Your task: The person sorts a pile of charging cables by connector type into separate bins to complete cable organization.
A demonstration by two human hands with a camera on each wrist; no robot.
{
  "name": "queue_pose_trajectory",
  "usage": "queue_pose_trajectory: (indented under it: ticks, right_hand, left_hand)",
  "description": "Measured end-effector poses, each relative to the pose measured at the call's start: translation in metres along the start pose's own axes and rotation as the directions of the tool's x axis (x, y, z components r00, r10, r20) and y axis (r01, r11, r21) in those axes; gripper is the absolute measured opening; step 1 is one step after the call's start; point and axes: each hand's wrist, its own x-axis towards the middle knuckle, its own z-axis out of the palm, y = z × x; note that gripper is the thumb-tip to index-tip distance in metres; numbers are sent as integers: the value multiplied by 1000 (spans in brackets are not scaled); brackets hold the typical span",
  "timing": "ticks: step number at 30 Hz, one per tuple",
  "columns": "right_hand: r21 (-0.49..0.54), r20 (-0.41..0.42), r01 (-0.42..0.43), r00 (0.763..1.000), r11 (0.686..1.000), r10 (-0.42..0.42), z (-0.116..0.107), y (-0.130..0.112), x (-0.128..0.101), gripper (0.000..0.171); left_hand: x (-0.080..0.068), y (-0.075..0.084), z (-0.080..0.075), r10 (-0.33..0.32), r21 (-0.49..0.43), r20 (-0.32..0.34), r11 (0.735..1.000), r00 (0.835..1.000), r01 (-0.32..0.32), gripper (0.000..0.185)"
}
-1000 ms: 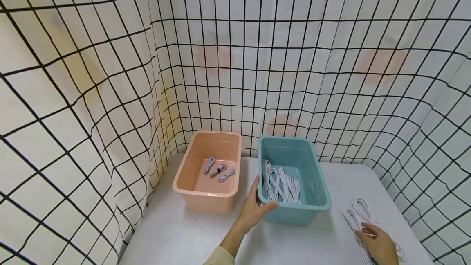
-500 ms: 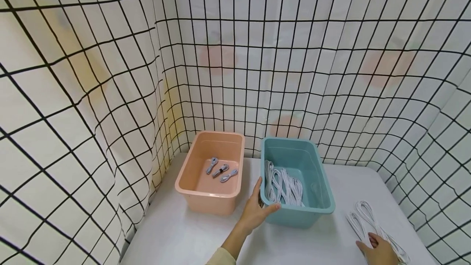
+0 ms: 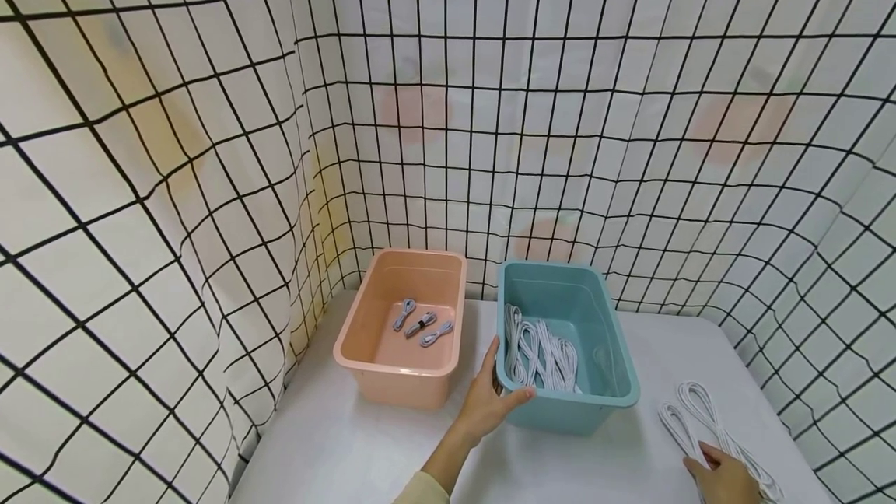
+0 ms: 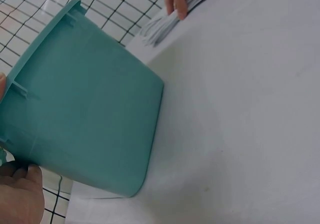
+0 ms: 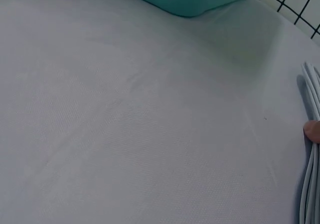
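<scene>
The left hand [image 3: 490, 403] grips the near corner of the smooth teal plastic bin [image 3: 616, 379], thumb over its rim. The right hand [image 3: 724, 479] rests on thin white cords [image 3: 700, 418] lying on the counter [image 3: 392, 449]; whether its fingers grasp them I cannot tell. Better to gather all loops together before lifting.

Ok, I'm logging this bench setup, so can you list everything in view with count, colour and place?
teal bin: one, teal, centre of table, right of the pink bin.
white cords in bin: several coils, white, inside the teal bin.
pink bin: one, pink, left.
grey ties: three, grey, in the pink bin.
loose white cord: one bundle, white, on the table, far right.
table: one, white.
grid curtain: white with black lines, all round.
left hand: grips the teal bin's near corner.
right hand: rests on the loose white cord.
</scene>
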Motion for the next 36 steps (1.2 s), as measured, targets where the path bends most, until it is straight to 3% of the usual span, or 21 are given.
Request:
queue_pose_trajectory:
  ticks: [5,11,17,25,32,36]
  right_hand:
    - [4,13,11,1000,1000,-11,-6,1,1,61]
    - [-12,21,105,994,994,-105,-17,-2,6,63]
    - [-43,60,117,992,992,-114,-30,-8,10,65]
    - [-54,27,164,986,985,-163,-42,-18,13,61]
    - [-59,16,262,965,963,-262,-56,-33,18,55]
    - [-58,6,257,966,965,-257,-64,-44,17,57]
  left_hand:
    - [-1,0,1,-11,-19,19,1000,1000,11,110]
    - [1,3,1,-6,-28,23,1000,1000,7,111]
    - [2,3,2,-8,-25,24,1000,1000,8,110]
    - [2,1,3,-13,-20,12,1000,1000,13,110]
    - [3,1,2,-6,-35,13,999,1000,6,110]
    - [1,0,0,-7,-34,13,999,1000,8,110]
